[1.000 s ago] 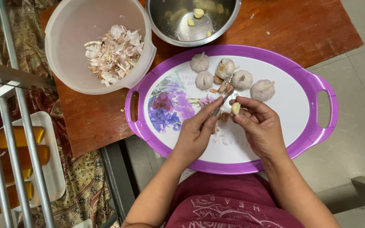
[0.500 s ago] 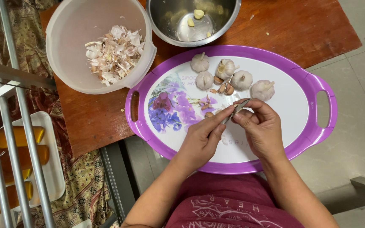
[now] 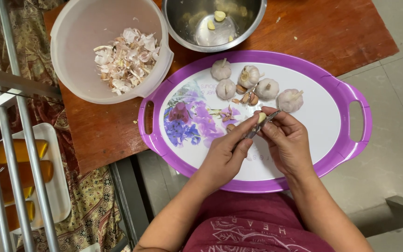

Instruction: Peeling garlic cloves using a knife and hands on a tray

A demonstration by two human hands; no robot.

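Left hand closed round a small knife, thumb and fingers pinched on the handle, blade angled up toward the right hand. Right hand curled, fingertips pinched on a garlic clove held just above the knife tip; clove pale, partly peeled, touching the blade. Both hands meeting over the middle of an oval purple-rimmed tray, white centre with a purple flower print just left of the left hand.

Just beyond the fingertips on the tray: five whole garlic bulbs in a loose cluster, the rightmost just above the right hand's knuckles. Loose brown-skinned cloves between the bulbs, one more near the left thumb.

Farther out past the bulbs: steel bowl with a few peeled cloves at its bottom. Up and left of the left hand, well apart: translucent white plastic bowl holding a heap of papery garlic skins. Tray and both bowls on a reddish wooden table; tray overhanging the table's near edge above the lap.

Far left of the left forearm: metal railing bars, patterned cloth below, white tray with orange cylindrical items. Right of the right arm: pale tiled floor.
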